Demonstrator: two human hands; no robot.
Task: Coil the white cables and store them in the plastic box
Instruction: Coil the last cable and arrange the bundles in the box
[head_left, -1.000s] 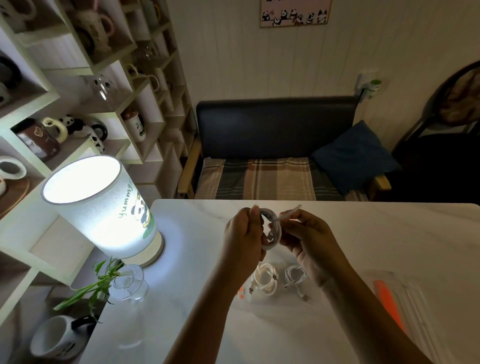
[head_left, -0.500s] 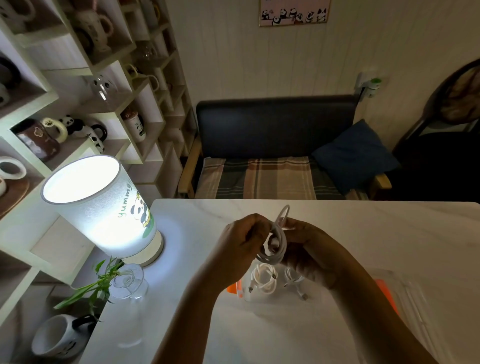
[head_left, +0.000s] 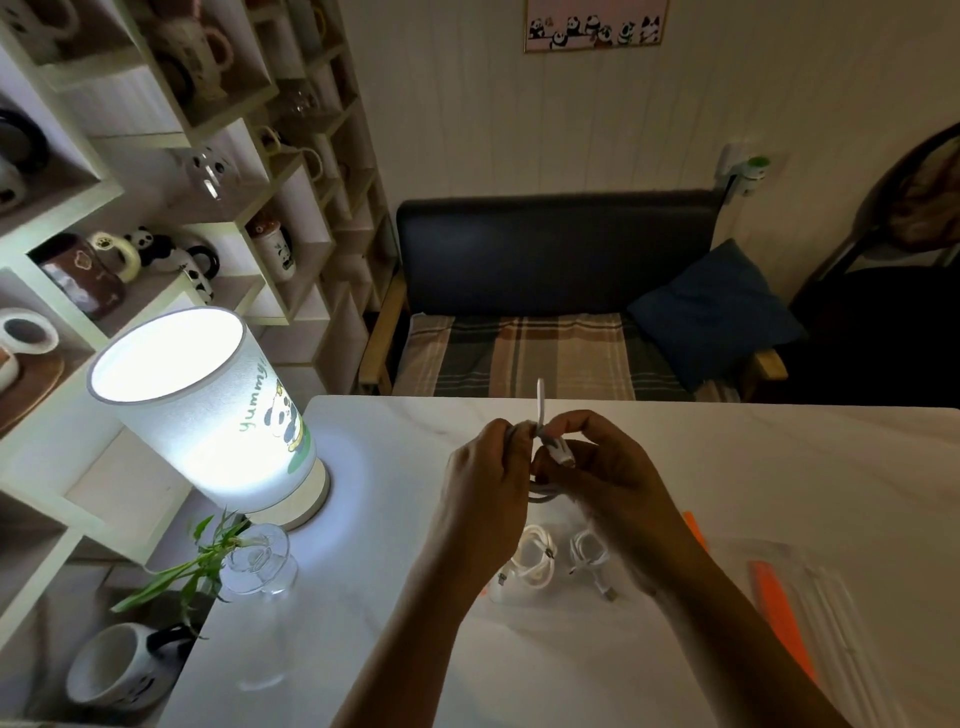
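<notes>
Both hands meet above the middle of the white table (head_left: 779, 467). My left hand (head_left: 488, 478) grips the side of a small white cable coil (head_left: 543, 491), mostly hidden between the palms. My right hand (head_left: 608, 467) pinches the cable's end near the plug, and a short loop sticks up above the fingers. Below the hands, two coiled white cables (head_left: 535, 561) (head_left: 589, 553) lie side by side in the clear plastic box (head_left: 498, 592), whose walls are hard to make out.
A lit drum lamp (head_left: 208, 410) stands at the table's left edge, with a glass vase and green sprig (head_left: 254, 564) in front of it. A clear lid with orange strips (head_left: 789, 618) lies at the right. Shelves of mugs fill the left; a sofa sits beyond.
The coil has been squeezed tighter between my hands and lowered slightly. The loose end now stands up above my fingers as a short loop.
</notes>
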